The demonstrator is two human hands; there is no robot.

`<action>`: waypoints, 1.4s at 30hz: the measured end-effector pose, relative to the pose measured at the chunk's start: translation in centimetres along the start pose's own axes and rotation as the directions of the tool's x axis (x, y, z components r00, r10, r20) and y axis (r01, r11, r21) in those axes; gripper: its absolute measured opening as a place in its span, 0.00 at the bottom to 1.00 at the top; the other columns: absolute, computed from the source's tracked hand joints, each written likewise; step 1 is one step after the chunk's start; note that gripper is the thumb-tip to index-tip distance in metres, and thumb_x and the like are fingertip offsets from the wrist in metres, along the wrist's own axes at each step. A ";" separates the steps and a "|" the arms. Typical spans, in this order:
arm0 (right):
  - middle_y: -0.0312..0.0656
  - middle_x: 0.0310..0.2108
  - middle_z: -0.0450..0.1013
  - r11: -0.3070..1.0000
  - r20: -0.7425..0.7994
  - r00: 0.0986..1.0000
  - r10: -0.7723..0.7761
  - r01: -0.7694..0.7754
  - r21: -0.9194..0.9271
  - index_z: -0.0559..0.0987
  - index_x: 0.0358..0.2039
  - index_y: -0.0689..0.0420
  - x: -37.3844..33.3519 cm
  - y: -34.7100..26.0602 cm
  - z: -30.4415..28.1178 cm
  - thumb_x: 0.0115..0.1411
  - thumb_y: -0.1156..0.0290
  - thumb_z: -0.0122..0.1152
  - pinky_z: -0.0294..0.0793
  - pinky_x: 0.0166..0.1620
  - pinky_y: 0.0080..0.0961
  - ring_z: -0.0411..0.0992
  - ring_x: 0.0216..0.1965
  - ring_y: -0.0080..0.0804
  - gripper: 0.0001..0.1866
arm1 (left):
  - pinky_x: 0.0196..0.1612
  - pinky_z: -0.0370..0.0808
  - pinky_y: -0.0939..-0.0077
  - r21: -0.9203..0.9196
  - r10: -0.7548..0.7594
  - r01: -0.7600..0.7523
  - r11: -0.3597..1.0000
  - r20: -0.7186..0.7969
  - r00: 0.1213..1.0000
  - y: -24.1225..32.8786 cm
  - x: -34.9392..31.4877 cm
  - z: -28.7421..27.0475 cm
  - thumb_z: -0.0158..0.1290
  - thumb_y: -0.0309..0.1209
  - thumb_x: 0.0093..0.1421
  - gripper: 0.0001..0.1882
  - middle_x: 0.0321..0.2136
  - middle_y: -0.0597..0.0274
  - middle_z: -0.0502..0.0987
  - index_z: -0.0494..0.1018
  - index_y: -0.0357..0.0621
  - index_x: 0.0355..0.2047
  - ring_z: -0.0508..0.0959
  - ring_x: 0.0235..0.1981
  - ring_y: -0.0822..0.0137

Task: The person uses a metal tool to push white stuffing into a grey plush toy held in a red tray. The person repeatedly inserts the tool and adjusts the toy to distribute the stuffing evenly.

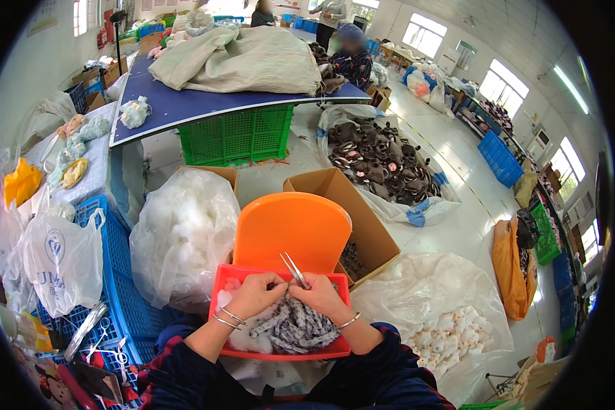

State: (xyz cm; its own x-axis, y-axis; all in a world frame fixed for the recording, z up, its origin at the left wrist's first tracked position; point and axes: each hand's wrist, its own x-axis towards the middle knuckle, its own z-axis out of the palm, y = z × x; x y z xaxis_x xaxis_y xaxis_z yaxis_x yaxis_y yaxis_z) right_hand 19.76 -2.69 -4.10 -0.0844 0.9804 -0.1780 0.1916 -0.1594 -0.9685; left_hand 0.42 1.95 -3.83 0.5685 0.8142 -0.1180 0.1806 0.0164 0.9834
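Over a red tray (224, 275) in front of me, both hands meet close together, fingertips nearly touching. My right hand (316, 295) grips metal tweezers (294, 268), whose two prongs point up and away from me. The fingers of my left hand (255, 295) are pinched beside them; whatever they hold is too small or hidden to make out. Beneath the hands, a heap of grey-and-black patterned fabric pieces (297, 329) fills the tray's right part. White fluffy stuffing (247, 336) lies in its left part.
An orange chair (290, 229) stands just beyond the tray. Left of it sits a bag of stuffing (184, 232); right, a cardboard box (355, 225). Blue crates (126, 294) with scissors (116, 352) are at my left. Bags of white pieces (451, 338) and brown plush pieces (383, 160) lie right.
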 end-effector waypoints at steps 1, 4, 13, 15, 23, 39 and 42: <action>0.26 0.23 0.69 1.000 -0.008 1.000 0.002 -0.002 0.009 0.77 0.31 0.61 0.0 0.1 0.0 0.56 0.72 0.62 0.63 0.29 0.14 0.63 0.26 0.12 0.06 | 0.24 0.70 0.83 -0.005 0.001 -0.001 1.000 0.002 1.000 0.0 0.0 0.0 0.54 0.32 0.62 0.11 0.19 0.68 0.75 0.76 0.35 0.30 0.72 0.20 0.80; 0.26 0.24 0.70 1.000 -0.012 1.000 -0.020 0.021 0.008 0.78 0.31 0.61 0.1 0.1 0.0 0.56 0.73 0.62 0.64 0.30 0.14 0.64 0.26 0.12 0.05 | 0.24 0.70 0.83 0.002 -0.041 0.041 0.999 0.024 0.999 -0.1 0.1 0.1 0.55 0.32 0.61 0.10 0.19 0.68 0.74 0.76 0.35 0.31 0.72 0.20 0.80; 0.26 0.23 0.66 0.999 -0.010 0.999 -0.044 0.044 0.014 0.76 0.32 0.60 -0.2 -0.2 0.2 0.57 0.73 0.61 0.62 0.29 0.15 0.62 0.26 0.13 0.06 | 0.23 0.69 0.83 -0.016 -0.094 0.095 0.995 0.057 0.994 0.6 -0.1 0.0 0.56 0.33 0.62 0.11 0.18 0.69 0.73 0.77 0.36 0.31 0.72 0.19 0.80; 0.26 0.24 0.65 0.998 -0.007 0.999 -0.050 0.051 0.026 0.76 0.32 0.60 -0.2 -0.3 0.3 0.57 0.73 0.61 0.62 0.29 0.14 0.61 0.26 0.13 0.05 | 0.23 0.69 0.83 -0.079 -0.118 0.123 0.989 0.070 0.991 0.4 0.0 0.0 0.56 0.34 0.62 0.11 0.18 0.69 0.73 0.77 0.37 0.30 0.71 0.19 0.80; 0.26 0.25 0.65 0.993 0.036 0.995 -0.098 0.095 0.072 0.74 0.35 0.59 -0.2 -0.2 0.3 0.58 0.72 0.62 0.62 0.30 0.14 0.61 0.27 0.13 0.07 | 0.22 0.69 0.83 -0.158 -0.150 0.168 0.973 0.117 0.982 0.4 0.1 -0.5 0.57 0.35 0.61 0.11 0.18 0.69 0.73 0.78 0.38 0.30 0.71 0.18 0.79; 0.31 0.23 0.67 0.992 -0.094 0.995 -0.043 0.053 0.116 0.74 0.33 0.59 0.3 -0.2 -1.2 0.69 0.64 0.47 0.65 0.28 0.15 0.64 0.25 0.16 0.13 | 0.21 0.65 0.88 -0.320 -0.009 -0.023 0.947 -0.098 0.995 2.1 0.3 -2.4 0.52 0.35 0.64 0.11 0.18 0.73 0.73 0.78 0.41 0.37 0.69 0.18 0.83; 0.29 0.26 0.69 0.989 -0.144 0.981 -0.129 0.138 0.054 0.74 0.37 0.61 0.1 -0.2 -1.1 0.67 0.69 0.51 0.66 0.32 0.13 0.66 0.28 0.14 0.08 | 0.22 0.67 0.88 -0.241 -0.047 0.012 0.971 -0.140 0.989 3.7 0.0 -2.9 0.50 0.34 0.65 0.12 0.22 0.71 0.75 0.78 0.40 0.40 0.70 0.18 0.82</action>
State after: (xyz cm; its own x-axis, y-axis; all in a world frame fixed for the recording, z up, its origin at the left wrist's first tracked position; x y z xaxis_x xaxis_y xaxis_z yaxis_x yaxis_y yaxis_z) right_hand 20.83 -2.40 -3.75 0.0330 0.9992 -0.0246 0.1254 -0.0285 -0.9917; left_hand -1.25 3.65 0.21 0.4412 0.8859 -0.1433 -0.0113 0.1652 0.9862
